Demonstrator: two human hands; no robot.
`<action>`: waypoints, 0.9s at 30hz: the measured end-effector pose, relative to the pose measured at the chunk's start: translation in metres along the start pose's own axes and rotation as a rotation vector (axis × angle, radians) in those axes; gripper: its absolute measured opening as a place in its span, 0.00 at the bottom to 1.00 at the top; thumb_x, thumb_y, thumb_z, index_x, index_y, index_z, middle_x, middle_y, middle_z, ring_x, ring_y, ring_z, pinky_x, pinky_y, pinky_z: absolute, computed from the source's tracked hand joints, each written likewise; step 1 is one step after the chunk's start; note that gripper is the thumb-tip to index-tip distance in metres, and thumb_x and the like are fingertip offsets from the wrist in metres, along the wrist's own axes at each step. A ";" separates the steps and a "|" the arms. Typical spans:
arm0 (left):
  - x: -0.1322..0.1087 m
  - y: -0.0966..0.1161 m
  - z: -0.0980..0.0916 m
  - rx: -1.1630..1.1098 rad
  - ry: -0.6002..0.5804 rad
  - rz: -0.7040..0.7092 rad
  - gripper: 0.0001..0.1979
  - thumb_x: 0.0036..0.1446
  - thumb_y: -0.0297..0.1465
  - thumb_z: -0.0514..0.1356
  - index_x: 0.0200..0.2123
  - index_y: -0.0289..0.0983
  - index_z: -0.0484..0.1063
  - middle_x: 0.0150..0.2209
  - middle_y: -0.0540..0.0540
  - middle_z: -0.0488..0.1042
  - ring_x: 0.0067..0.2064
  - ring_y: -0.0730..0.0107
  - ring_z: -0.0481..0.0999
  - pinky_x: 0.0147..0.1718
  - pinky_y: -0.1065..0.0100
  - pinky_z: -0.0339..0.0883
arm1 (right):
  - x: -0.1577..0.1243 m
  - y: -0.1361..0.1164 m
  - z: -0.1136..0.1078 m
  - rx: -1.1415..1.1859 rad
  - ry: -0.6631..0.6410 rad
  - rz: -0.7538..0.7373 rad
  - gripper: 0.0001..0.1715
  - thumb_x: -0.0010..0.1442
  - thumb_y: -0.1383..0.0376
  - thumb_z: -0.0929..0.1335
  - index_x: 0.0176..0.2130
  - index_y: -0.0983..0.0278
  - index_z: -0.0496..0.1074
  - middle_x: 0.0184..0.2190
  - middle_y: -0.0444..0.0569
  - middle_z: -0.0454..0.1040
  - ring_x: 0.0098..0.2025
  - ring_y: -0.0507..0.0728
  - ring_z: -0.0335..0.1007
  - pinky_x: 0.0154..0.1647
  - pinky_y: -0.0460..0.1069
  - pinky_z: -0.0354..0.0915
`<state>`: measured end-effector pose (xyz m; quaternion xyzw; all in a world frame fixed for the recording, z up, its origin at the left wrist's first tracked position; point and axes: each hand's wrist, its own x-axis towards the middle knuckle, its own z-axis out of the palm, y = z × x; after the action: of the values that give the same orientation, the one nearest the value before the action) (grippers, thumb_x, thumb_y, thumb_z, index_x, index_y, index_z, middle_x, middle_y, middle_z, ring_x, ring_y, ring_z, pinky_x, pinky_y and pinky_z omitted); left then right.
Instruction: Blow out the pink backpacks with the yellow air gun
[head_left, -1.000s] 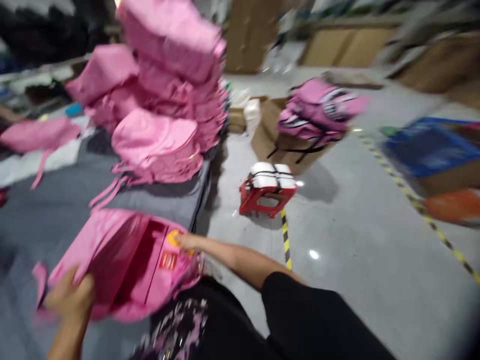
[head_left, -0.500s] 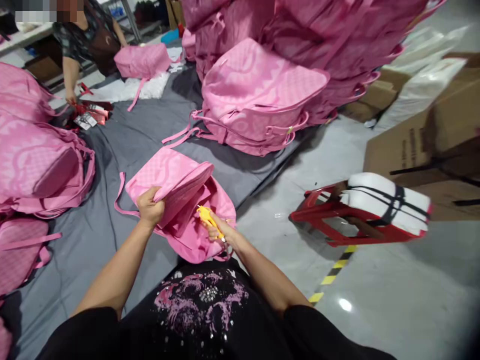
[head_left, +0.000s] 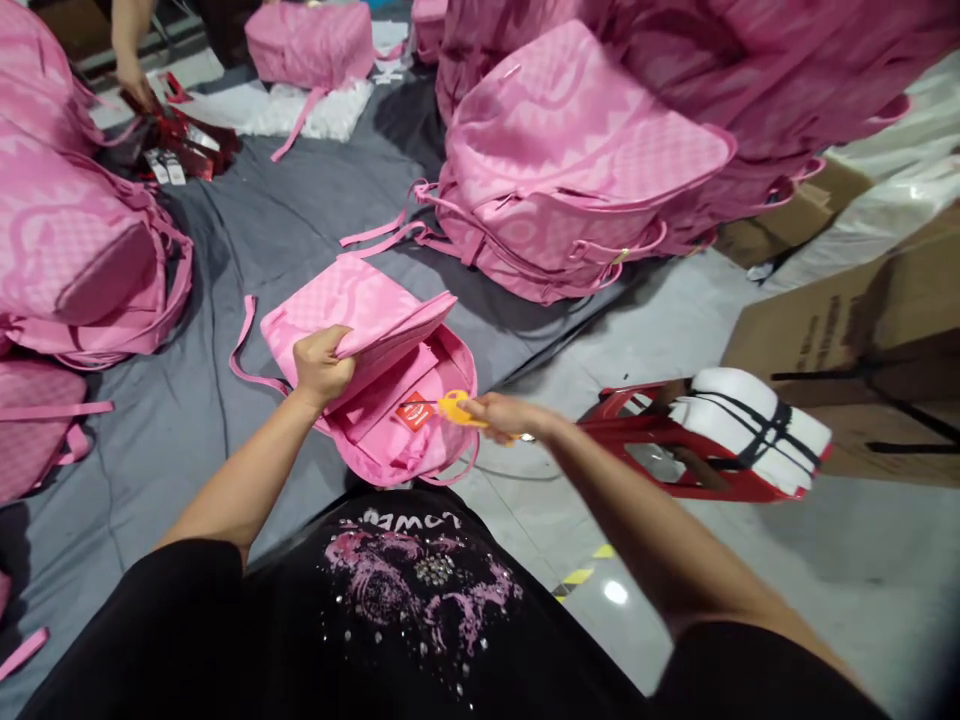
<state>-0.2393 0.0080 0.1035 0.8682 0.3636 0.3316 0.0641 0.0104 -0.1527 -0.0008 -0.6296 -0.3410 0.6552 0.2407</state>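
A small pink backpack (head_left: 352, 300) lies unzipped on the grey cloth in front of me. My left hand (head_left: 324, 366) is closed on the edge of its front panel and holds it up, so the lining shows. A red label (head_left: 414, 411) is visible inside the bag. My right hand (head_left: 501, 416) grips a yellow tagging gun (head_left: 454, 407) at the bag's right rim. The gun's thin needle points left, towards the label; whether it touches the label I cannot tell.
Large pink backpacks (head_left: 562, 150) are piled at the back right, others (head_left: 82, 240) at the left. Another person's hand (head_left: 133, 80) is by a bundle of red tags (head_left: 187, 145). A red frame with a white pad (head_left: 750, 420) and cardboard boxes (head_left: 817, 330) stand right.
My right hand has drawn the tagging gun to the right, out of the bag's middle. The red label now shows inside. My left hand keeps its hold; the view has tilted down.
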 end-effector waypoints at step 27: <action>-0.141 -0.023 -0.060 -0.318 -0.238 -1.284 0.55 0.54 0.56 0.60 0.73 0.47 0.29 0.74 0.43 0.40 0.73 0.48 0.47 0.64 0.43 0.58 | 0.013 0.065 -0.070 0.610 0.092 -0.061 0.13 0.58 0.58 0.70 0.39 0.64 0.69 0.28 0.49 0.75 0.31 0.55 0.75 0.38 0.49 0.69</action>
<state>-0.3629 -0.0779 0.0673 0.4905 0.7449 0.1791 0.4153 0.0863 -0.1754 -0.0567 -0.5468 -0.1364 0.6907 0.4531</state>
